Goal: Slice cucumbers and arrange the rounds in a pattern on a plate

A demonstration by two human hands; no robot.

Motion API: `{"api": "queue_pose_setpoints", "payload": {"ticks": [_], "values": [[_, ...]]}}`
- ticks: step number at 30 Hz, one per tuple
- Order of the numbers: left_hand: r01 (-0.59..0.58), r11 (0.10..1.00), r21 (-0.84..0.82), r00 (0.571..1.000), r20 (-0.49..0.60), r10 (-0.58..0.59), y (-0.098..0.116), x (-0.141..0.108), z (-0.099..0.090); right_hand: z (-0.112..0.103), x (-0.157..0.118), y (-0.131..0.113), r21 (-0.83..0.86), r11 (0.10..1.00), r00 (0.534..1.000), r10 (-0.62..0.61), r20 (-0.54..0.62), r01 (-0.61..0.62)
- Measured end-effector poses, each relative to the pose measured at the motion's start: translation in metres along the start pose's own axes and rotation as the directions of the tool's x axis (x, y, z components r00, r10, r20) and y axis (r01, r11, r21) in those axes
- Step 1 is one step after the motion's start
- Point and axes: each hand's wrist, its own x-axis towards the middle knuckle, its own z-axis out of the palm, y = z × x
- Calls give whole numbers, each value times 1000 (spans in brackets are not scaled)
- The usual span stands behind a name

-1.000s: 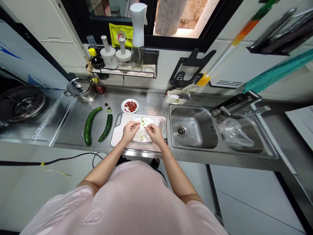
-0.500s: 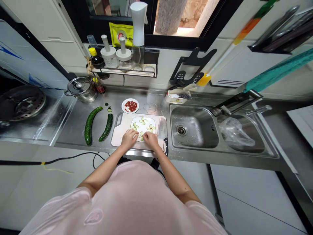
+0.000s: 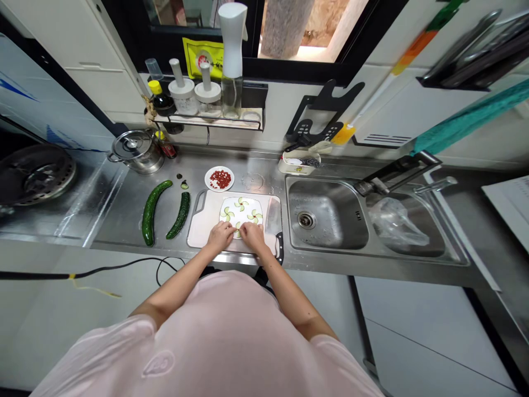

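A white plate (image 3: pixel 249 205) lies on a pale cutting board (image 3: pixel 202 229), with green-edged cucumber slices (image 3: pixel 241 204) set out in small pinwheels. Over the plate's front edge, my left hand (image 3: pixel 220 237) has its fingers drawn together at the front pinwheel. From the other side my right hand (image 3: pixel 252 237) meets it, thumb and finger pinched near the same slices. Whatever lies between the fingertips is too small to make out. A knife (image 3: pixel 273 216) rests on the board's right side, its black handle toward me. Behind the board stands a small white dish (image 3: pixel 208 180) of chopped red bits (image 3: pixel 220 178).
Two cucumbers (image 3: pixel 153 212) (image 3: pixel 179 216) lie left of the board, with cut ends (image 3: pixel 184 185) behind. A lidded pot (image 3: pixel 135 150) stands at the back left. To the right are a double sink (image 3: pixel 330 220) and a plastic bag (image 3: pixel 394 223). A seasoning shelf (image 3: pixel 215 122) hangs above.
My fingertips have shifted slightly at the front pinwheel, and the left fingers now reach a little closer to the right ones. The plate, knife and cucumbers stay in place.
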Motion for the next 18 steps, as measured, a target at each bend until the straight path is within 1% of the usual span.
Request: {"api": "queue_pose_setpoints", "payload": {"ticks": [8, 14, 18], "values": [[-31, 999, 21, 999, 32, 31, -1, 1, 1, -1, 0, -3, -41, 999, 1000, 2, 1, -1], [-62, 996, 66, 997, 48, 58, 1, 2, 0, -1, 0, -6, -56, 998, 1000, 28, 11, -28], [-81, 992, 94, 996, 53, 76, 0, 3, 0, 3, 2, -5, -66, 995, 998, 70, -4, -70]]}}
